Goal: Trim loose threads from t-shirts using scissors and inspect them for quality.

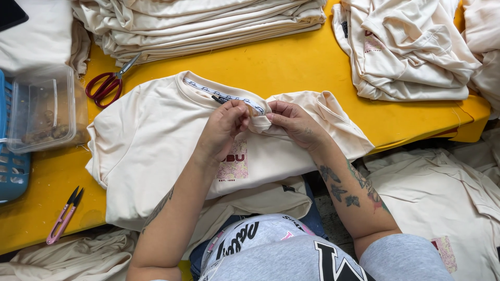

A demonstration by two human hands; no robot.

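On the yellow table [291, 65] we see red scissors [105, 86], pink thread snips [63, 217], a clear plastic box [41, 106] beside a blue basket [11, 171], a folded stack [203, 23], and a loose heap [406, 49].

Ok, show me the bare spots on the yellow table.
Bare table runs between the folded stack and the shirt both hands pinch. Another patch lies bottom left around the pink snips. Crowded: the top right pile, and the left edge with the clear box and red scissors.
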